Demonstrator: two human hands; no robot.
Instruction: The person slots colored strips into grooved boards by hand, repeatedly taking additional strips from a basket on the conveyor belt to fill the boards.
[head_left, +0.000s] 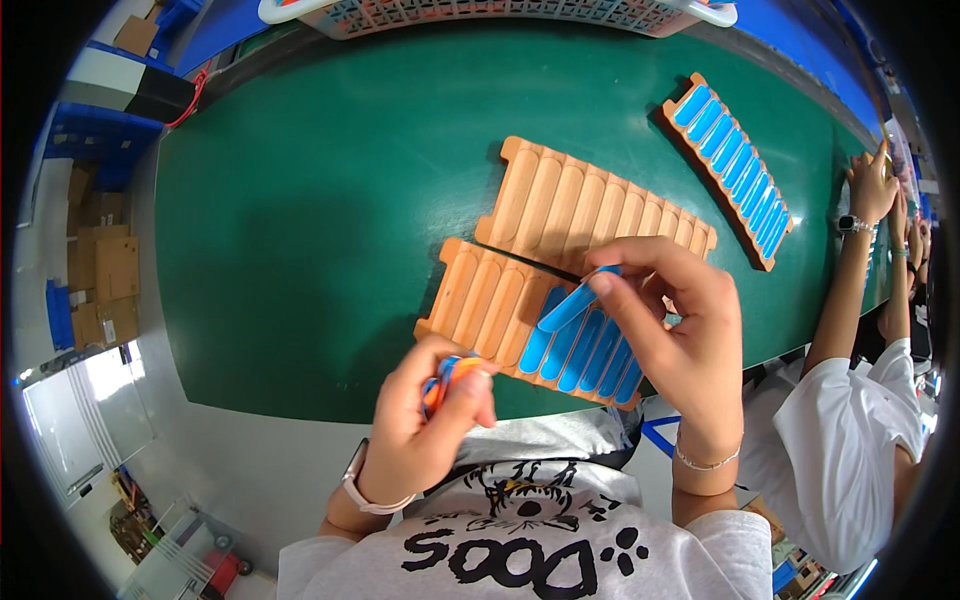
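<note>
My right hand (680,330) pinches a flat blue oblong strip (572,303) over the near orange slotted tray (478,296); the tray's right slots hold several blue strips, its left slots are bare. My left hand (435,420) is closed around a small bundle of blue and orange pieces (447,378) at the table's near edge. A second orange tray (585,205) with bare slots lies just behind the first. A third tray (730,165), full of blue strips, lies farther back on the right.
Everything rests on a green table (320,220). A white plastic basket (480,15) stands at the far edge. Another person in a white shirt (845,440) sits at my right, one hand (872,185) on the table. Cardboard boxes (105,270) lie on the floor at left.
</note>
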